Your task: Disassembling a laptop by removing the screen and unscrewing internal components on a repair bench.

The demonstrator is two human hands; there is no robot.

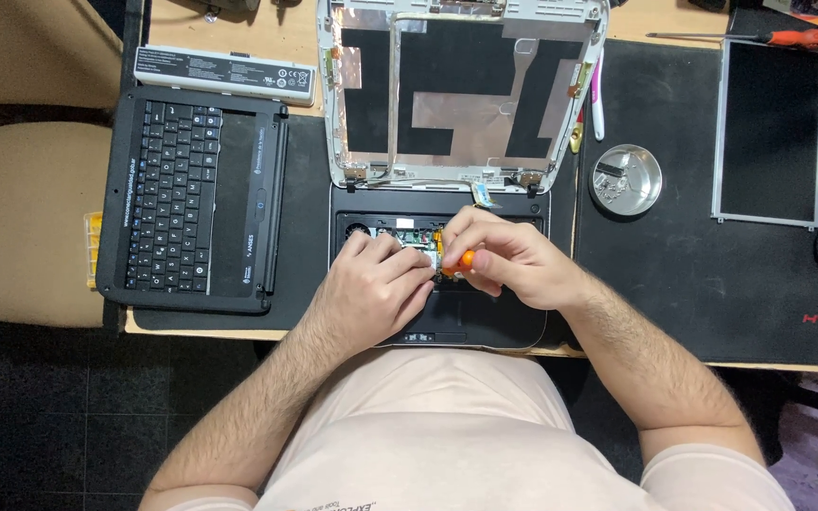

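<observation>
Head view: our hands are hiding the screwdriver tip inside the opened laptop base [485, 326] on the tabletop. Right hand [508, 260] is pinching the orange screwdriver [464, 258]; left hand [376, 284], curled, is resting beside it.

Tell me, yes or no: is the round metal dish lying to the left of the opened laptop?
No: the round metal dish sits on the black mat to the right of the opened laptop, beside the detached screen panel.
</observation>
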